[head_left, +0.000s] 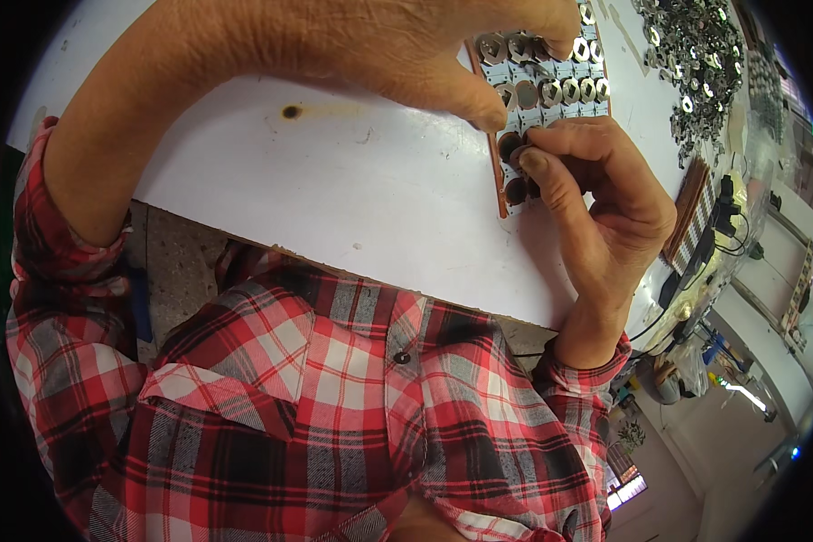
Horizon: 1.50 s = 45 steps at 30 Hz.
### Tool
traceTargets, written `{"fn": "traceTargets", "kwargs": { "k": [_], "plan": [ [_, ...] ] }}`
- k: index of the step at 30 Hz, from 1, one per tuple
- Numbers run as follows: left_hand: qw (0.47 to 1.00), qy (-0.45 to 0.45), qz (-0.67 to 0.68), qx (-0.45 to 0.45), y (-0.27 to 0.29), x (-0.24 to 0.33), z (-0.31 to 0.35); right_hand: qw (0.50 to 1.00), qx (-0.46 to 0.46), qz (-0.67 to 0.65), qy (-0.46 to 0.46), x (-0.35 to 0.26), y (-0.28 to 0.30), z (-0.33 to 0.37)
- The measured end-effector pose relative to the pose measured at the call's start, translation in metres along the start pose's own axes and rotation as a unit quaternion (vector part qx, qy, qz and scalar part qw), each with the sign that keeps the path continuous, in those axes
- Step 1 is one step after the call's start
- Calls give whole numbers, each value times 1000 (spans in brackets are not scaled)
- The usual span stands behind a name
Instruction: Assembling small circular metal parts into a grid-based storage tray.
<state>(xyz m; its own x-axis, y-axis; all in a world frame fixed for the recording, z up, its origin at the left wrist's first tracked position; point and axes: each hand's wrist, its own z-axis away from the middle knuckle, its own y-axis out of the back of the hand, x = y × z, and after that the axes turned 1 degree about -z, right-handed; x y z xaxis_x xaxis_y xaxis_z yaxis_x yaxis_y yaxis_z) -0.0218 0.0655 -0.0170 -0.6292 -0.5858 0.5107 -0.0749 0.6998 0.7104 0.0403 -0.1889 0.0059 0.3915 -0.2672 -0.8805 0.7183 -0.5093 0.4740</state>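
Note:
A flat panel with brown edge strips [498, 172] lies on the white table, carrying rows of round dark discs [515, 191] and silver metal clips [571, 91]. My left hand [379, 50] reaches over its far left part, thumb and fingers apart, with the thumb tip beside the left edge strip. Over the nearer rows, my right hand [610, 185] has thumb and index finger pinched together. Whatever sits between those fingertips is too small and covered to identify. Both hands hide part of the panel.
Loose silver metal clips [696, 68] are heaped at the far right. Brown-edged strips or panels [689, 210] are stacked nearer, beside black plugs and cables [724, 217]. A dark burn spot [291, 112] marks the white tabletop [352, 190], whose front edge runs close to my body.

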Motion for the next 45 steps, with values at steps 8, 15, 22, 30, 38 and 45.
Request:
{"fn": "traceTargets", "kwargs": {
  "k": [8,15,22,30,38,45],
  "plan": [
    [999,23,42,-8,4,3,-1,999,11,38,31,1,-1,0],
    [1000,19,21,11,3,4,2,995,-21,88,44,-3,-1,-3],
    [999,23,9,23,5,18,2,996,-40,71,29,-2,1,-4],
    [999,11,28,42,2,17,4,996,-26,82,-3,-4,1,-4],
    [999,40,-11,11,-1,8,1,994,-63,83,39,-6,3,-6],
    [999,11,29,42,0,17,4,987,-50,148,38,-8,0,-4]
  ]
}}
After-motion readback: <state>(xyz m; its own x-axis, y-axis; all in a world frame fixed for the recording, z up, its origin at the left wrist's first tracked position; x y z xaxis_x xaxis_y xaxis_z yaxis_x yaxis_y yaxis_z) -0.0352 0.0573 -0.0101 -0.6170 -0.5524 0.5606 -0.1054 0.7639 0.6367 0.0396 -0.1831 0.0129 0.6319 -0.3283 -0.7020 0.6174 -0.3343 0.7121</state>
